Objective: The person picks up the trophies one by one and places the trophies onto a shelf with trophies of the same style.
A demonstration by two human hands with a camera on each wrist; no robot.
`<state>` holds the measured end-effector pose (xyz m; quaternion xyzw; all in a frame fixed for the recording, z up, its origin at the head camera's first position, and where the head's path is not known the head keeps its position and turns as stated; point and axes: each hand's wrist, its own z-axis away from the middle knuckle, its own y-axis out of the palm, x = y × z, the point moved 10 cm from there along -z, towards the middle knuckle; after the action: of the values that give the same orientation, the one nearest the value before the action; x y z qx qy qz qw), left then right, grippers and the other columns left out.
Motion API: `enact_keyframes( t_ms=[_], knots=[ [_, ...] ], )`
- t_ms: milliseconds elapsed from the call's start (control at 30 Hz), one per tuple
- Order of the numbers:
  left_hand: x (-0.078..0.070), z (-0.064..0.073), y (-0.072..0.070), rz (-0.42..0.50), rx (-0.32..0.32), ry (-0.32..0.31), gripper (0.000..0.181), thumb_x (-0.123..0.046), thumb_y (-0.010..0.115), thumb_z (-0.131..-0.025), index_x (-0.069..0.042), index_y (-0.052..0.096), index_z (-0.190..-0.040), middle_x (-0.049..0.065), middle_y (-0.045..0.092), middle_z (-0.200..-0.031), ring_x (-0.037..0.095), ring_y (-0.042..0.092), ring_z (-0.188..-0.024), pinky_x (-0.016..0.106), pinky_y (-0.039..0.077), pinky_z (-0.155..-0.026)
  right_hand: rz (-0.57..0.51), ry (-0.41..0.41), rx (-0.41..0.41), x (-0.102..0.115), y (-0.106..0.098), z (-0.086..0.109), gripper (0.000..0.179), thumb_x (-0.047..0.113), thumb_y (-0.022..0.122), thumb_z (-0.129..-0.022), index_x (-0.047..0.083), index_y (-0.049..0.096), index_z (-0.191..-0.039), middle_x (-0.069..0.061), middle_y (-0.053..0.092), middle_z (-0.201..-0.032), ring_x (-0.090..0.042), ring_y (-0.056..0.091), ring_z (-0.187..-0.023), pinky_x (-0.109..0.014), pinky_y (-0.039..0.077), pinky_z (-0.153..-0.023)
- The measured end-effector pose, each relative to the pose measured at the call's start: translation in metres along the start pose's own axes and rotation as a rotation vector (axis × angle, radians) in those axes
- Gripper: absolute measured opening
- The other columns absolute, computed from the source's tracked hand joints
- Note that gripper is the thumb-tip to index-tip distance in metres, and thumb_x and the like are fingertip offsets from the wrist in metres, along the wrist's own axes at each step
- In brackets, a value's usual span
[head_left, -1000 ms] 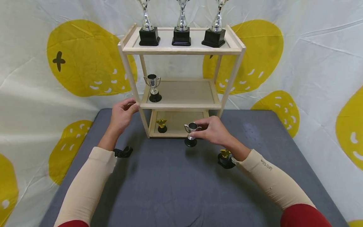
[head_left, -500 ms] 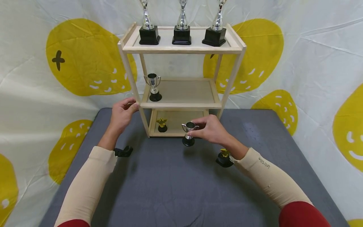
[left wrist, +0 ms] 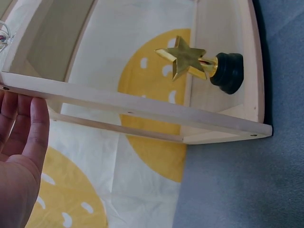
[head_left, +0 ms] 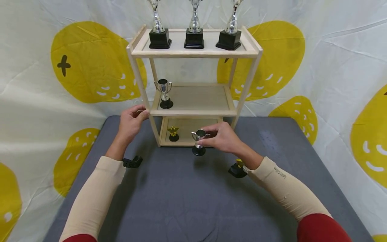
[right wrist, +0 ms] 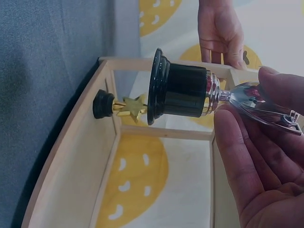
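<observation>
My right hand (head_left: 222, 137) pinches a small silver trophy cup (head_left: 199, 135) by its bowl, with thumb and fingers about it. Upright, the cup with its round black base (right wrist: 185, 90) is held off the table, in front of the lowest shelf. My left hand (head_left: 130, 122) touches the left front post (left wrist: 123, 102) of the wooden shelf rack (head_left: 193, 112), fairly straight fingers (left wrist: 37, 128) against it. On the bottom shelf stands a gold star trophy (head_left: 173, 133), at the left. A silver two-handled trophy (head_left: 164, 93) stands at the left of the middle shelf.
Three tall silver trophies on black bases (head_left: 194, 38) stand along the top shelf (head_left: 207, 53). Another gold trophy with a black base (head_left: 238, 169) is on the grey table (head_left: 169, 201), partly behind my right wrist. A white cloth with yellow shapes (head_left: 96, 60) hangs behind.
My right hand has moved a little to the left with the small trophy cup, along the front of the bottom shelf. The left hand stays against the post.
</observation>
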<state>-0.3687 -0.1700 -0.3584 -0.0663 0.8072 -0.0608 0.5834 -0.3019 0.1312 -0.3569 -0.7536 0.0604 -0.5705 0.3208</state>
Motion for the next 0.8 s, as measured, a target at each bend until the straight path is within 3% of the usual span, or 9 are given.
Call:
enact_keyframes(
  t_ms=[500, 800],
  knots=[
    [-0.001, 0.000, -0.002, 0.002, -0.013, -0.007, 0.034, -0.010, 0.066, -0.102, 0.012, 0.065, -0.127, -0.013, 0.066, -0.105, -0.004, 0.068, -0.097, 0.013, 0.059, -0.088, 0.005, -0.027, 0.003, 0.013, 0.003, -0.007, 0.028, 0.021, 0.091, -0.080, 0.013, 0.083, -0.106, -0.002, 0.081, -0.089, -0.011, 0.069, -0.070, -0.023, 0.055, -0.060],
    [0.001, -0.001, -0.001, -0.009, -0.003, -0.004, 0.031, -0.008, 0.065, -0.103, 0.013, 0.065, -0.126, -0.017, 0.065, -0.102, -0.004, 0.068, -0.097, 0.011, 0.059, -0.087, 0.015, -0.032, 0.019, 0.016, 0.006, -0.009, 0.027, 0.022, 0.090, -0.081, 0.015, 0.083, -0.106, -0.001, 0.080, -0.089, -0.013, 0.069, -0.071, -0.025, 0.055, -0.059]
  ],
)
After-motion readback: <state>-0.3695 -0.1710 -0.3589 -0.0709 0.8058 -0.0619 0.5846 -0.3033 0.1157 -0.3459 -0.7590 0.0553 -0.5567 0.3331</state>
